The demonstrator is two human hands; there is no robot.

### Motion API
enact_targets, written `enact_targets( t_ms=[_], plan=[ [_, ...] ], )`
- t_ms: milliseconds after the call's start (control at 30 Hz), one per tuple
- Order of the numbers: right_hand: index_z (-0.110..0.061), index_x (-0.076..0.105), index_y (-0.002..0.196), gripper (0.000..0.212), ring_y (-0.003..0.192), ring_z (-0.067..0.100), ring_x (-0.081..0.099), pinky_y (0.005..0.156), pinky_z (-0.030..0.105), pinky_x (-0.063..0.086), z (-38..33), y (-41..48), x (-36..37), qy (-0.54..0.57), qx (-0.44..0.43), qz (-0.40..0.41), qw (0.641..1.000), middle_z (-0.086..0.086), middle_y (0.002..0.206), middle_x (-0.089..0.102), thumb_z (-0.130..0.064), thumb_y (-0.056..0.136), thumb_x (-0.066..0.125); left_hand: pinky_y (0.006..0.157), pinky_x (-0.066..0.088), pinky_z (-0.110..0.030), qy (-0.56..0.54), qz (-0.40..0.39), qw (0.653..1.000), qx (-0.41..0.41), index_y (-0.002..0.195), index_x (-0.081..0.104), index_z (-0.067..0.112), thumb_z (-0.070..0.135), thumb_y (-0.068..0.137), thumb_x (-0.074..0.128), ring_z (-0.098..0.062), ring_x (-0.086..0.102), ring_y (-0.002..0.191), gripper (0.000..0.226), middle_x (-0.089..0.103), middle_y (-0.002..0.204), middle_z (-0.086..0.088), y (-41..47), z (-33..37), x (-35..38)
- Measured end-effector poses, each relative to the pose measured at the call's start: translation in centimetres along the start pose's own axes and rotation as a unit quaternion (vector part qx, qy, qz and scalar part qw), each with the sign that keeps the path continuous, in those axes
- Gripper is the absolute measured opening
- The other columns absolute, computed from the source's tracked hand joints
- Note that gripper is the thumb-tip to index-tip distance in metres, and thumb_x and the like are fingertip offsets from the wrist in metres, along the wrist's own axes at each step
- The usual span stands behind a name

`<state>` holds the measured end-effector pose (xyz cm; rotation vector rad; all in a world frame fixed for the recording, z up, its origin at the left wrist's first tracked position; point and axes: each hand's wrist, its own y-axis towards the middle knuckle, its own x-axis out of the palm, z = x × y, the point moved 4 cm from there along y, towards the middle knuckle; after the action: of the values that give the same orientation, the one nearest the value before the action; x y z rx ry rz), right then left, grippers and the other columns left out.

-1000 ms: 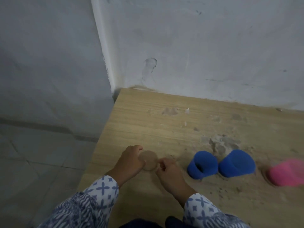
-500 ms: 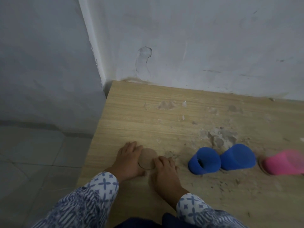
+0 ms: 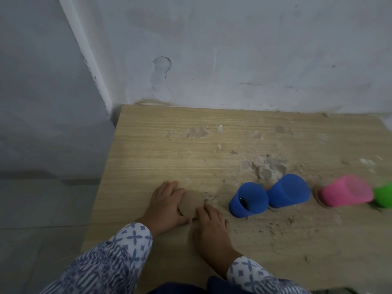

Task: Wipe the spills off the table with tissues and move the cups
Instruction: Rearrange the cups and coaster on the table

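A round brown wad, a dirty tissue, lies on the wooden table near its front left. My left hand cups its left side and my right hand presses its lower right edge. To the right, two blue cups lie on their sides, then a pink cup on its side and a green cup cut off by the frame edge. Sandy brown spill covers the table around the cups.
Grey dried patches and crumbs dot the table behind the cups. The table stands against a white wall in a corner. Its left edge drops to a tiled floor.
Both hands have flattened down onto the brown wad, the left fingers stretching forward beside it. The view shifted, bringing the green cup into sight at the right.
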<state>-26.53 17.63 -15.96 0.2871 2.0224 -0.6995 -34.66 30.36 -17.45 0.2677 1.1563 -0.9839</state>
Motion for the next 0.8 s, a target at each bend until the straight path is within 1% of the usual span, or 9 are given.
enact_targets(
  t_ms=[67, 233, 367, 500, 600, 667, 700, 767, 800],
  plan=[
    [-0.024, 0.023, 0.142, 0.05, 0.138, 0.022, 0.016, 0.111, 0.042, 0.017, 1.0, -0.8, -0.2, 0.021, 0.033, 0.01, 0.999, 0.0, 0.153, 0.017, -0.034, 0.095, 0.036, 0.117, 0.002, -0.04, -0.005, 0.0, 1.0, 0.011, 0.147, 0.024, 0.028, 0.059, 0.072, 0.068, -0.025, -0.002, 0.146, 0.092, 0.008, 0.158, -0.001, 0.8, 1.3, 0.3],
    [-0.02, 0.018, 0.145, 0.058, 0.139, 0.021, 0.016, 0.112, 0.039, 0.02, 3.3, -1.7, -0.3, 0.03, 0.075, 0.022, 0.996, -0.001, 0.153, 0.018, -0.027, 0.092, 0.039, 0.117, 0.0, -0.042, -0.009, -0.01, 1.0, 0.016, 0.147, 0.024, 0.028, 0.058, 0.074, 0.067, -0.025, -0.003, 0.146, 0.09, 0.007, 0.159, -0.001, 2.2, 3.9, 1.2],
    [-0.02, 0.023, 0.144, 0.054, 0.138, 0.022, 0.018, 0.112, 0.038, 0.021, 3.9, -1.6, -0.4, 0.034, 0.068, 0.023, 0.997, -0.001, 0.152, 0.02, -0.025, 0.092, 0.038, 0.117, 0.001, -0.042, -0.012, -0.019, 1.0, -0.002, 0.147, 0.023, 0.029, 0.061, 0.072, 0.067, -0.025, -0.004, 0.146, 0.092, 0.006, 0.159, -0.002, 2.6, 4.5, 1.7],
    [-0.019, 0.023, 0.144, 0.055, 0.138, 0.022, 0.019, 0.112, 0.038, 0.021, 4.1, -1.4, -0.3, 0.021, 0.057, 0.019, 0.998, -0.001, 0.152, 0.021, -0.023, 0.091, 0.038, 0.117, 0.001, -0.042, -0.01, -0.028, 0.999, -0.012, 0.147, 0.022, 0.03, 0.066, 0.069, 0.067, -0.025, -0.004, 0.146, 0.097, 0.005, 0.159, -0.001, 2.5, 4.7, 1.6],
    [-0.017, 0.024, 0.144, 0.055, 0.137, 0.022, 0.02, 0.112, 0.038, 0.022, 4.3, -1.5, -0.4, 0.023, 0.044, 0.027, 0.998, 0.0, 0.151, 0.023, -0.022, 0.091, 0.039, 0.118, 0.002, -0.042, 0.0, -0.027, 1.0, -0.014, 0.149, 0.017, 0.029, 0.067, 0.067, 0.067, -0.024, -0.004, 0.146, 0.103, 0.005, 0.159, 0.0, 2.3, 4.7, 1.4],
    [-0.015, 0.029, 0.142, 0.053, 0.135, 0.022, 0.027, 0.111, 0.036, 0.025, 4.5, -1.7, -0.5, 0.027, 0.025, 0.037, 0.999, 0.003, 0.148, 0.03, -0.021, 0.09, 0.04, 0.118, 0.002, -0.042, -0.001, -0.031, 0.999, -0.015, 0.15, 0.011, 0.026, 0.065, 0.067, 0.069, -0.025, -0.004, 0.146, 0.109, 0.004, 0.159, -0.001, 2.2, 4.8, 1.4],
    [-0.014, 0.036, 0.139, 0.05, 0.131, 0.022, 0.034, 0.109, 0.034, 0.029, 4.7, -1.9, -0.6, 0.032, 0.01, 0.047, 0.998, 0.005, 0.143, 0.038, -0.02, 0.089, 0.041, 0.118, 0.003, -0.042, -0.005, -0.031, 0.999, -0.015, 0.151, 0.007, 0.025, 0.065, 0.066, 0.069, -0.025, -0.004, 0.146, 0.112, 0.004, 0.159, -0.002, 2.1, 4.9, 1.4],
    [-0.015, 0.053, 0.126, 0.043, 0.116, 0.022, 0.05, 0.1, 0.029, 0.038, 5.5, -2.6, -0.8, 0.061, -0.012, 0.069, 0.996, 0.005, 0.125, 0.057, -0.022, 0.086, 0.039, 0.118, 0.003, -0.041, -0.017, -0.024, 1.0, -0.003, 0.151, 0.003, 0.024, 0.067, 0.065, 0.069, -0.024, -0.004, 0.146, 0.116, 0.004, 0.159, -0.002, 1.9, 5.5, 1.3],
    [-0.017, 0.058, 0.119, 0.044, 0.109, 0.02, 0.055, 0.096, 0.024, 0.038, 6.2, -3.1, -0.9, 0.07, -0.01, 0.077, 0.995, 0.004, 0.117, 0.062, -0.026, 0.084, 0.035, 0.118, 0.003, -0.04, -0.027, -0.02, 0.999, 0.009, 0.152, 0.002, 0.024, 0.066, 0.066, 0.07, -0.023, -0.004, 0.147, 0.117, 0.003, 0.16, -0.001, 1.8, 6.0, 1.2]
  ],
)
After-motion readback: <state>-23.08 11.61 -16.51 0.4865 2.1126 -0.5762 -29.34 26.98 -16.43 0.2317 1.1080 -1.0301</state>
